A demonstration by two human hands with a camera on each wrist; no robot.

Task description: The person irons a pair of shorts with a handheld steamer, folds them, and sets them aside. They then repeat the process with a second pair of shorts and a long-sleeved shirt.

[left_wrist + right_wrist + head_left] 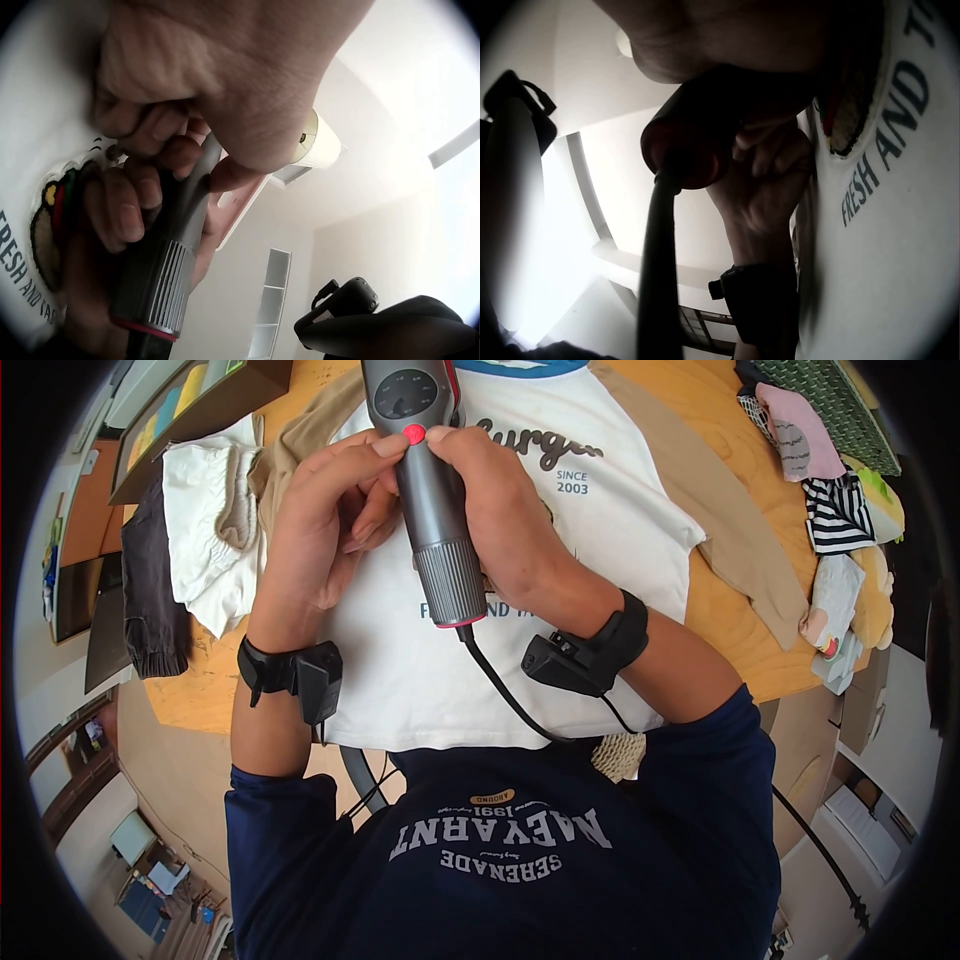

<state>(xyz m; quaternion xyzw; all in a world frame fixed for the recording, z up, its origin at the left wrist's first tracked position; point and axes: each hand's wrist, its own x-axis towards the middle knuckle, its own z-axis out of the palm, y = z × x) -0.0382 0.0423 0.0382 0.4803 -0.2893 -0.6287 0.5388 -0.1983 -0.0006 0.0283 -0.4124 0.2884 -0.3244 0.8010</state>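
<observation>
A grey handheld garment steamer (430, 500) with a dark round control panel, a red button (414, 434) and a ribbed lower end is held upright over a spread long-sleeved shirt (620, 550). My right hand (510, 520) grips its handle, fingers wrapped behind it and thumb beside the button. From the other side my left hand (325, 500) holds it, thumb tip at the button's edge and fingers curled in. The ribbed end (169, 289) shows below the fingers in the left wrist view. A black cord (658, 270) hangs from the base. The steamer's top is cut off in the head view.
White folded trousers (210, 520) and dark trousers (150, 580) lie at the left of the wooden table (200, 700). Several small folded clothes, including a striped piece (838, 515), line the right edge beside a green basket (825, 410). A box (195, 430) stands back left.
</observation>
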